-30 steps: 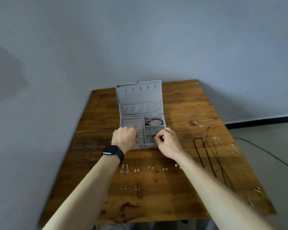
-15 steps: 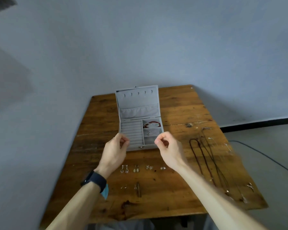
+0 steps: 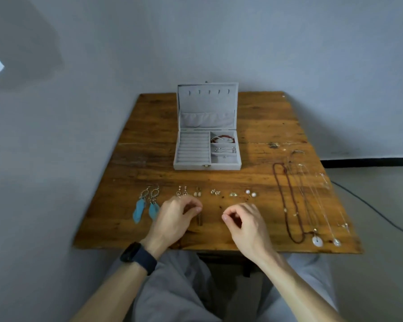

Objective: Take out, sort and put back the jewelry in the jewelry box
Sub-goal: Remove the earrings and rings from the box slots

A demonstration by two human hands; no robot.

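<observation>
"How did the person hold the hands?"

"Both hovered low over the wooden table (image 3: 254, 126), palms facing each other. The left hand (image 3: 172, 221), a dark watch (image 3: 137, 256) on its wrist, had its fingers curled and thumb pressed to forefinger. The right hand (image 3: 247, 226) was pinched the same way. Whether either held anything could not be told."

"And the jewelry?"

"A row of small earrings (image 3: 214, 192) lay just beyond the fingertips, with the blue feather earrings (image 3: 147, 203) beside the left hand. The necklaces (image 3: 298, 201) were stretched out past the right hand. Well beyond both hands stood the grey jewelry box (image 3: 191, 166), lid upright, with a red bracelet (image 3: 222, 137) in its far right compartment."

"The room?"

"A plain grey wall (image 3: 219, 43) and a dark cable (image 3: 370, 205) on the floor."
</observation>
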